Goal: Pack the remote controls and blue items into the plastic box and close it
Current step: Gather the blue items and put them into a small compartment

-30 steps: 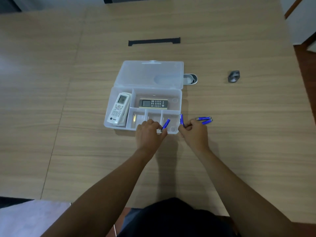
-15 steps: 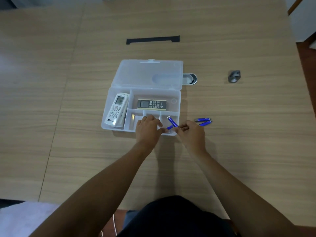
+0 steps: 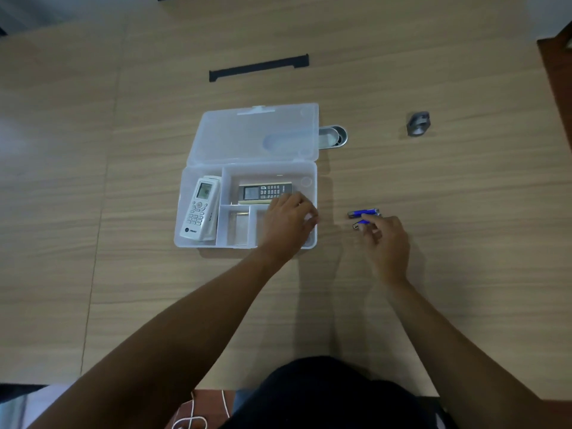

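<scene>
The clear plastic box [image 3: 185, 212] lies open on the table, lid [image 3: 257, 134] folded back. A white remote [image 3: 201, 207] fills its left compartment and a dark remote [image 3: 261, 191] lies in the rear one. My left hand [image 3: 288, 221] hovers over the front right compartments with fingers curled down; whatever is under it is hidden. Right of the box, two blue items rest on the table: one [image 3: 362, 213] farther away, one [image 3: 360, 224] nearer. My right hand [image 3: 387, 239] reaches them, its fingertips at the nearer one, which still lies on the table.
A grey oval cable grommet [image 3: 335, 136] sits in the table just behind the box's right corner. A small grey object [image 3: 418, 122] lies at the far right, and a black strip [image 3: 258, 68] farther back. White cables [image 3: 192, 419] hang by the near edge.
My left hand moved forward over the box's front right compartments, and the blue item it held is no longer visible. My right hand left the box and went right to the two blue items.
</scene>
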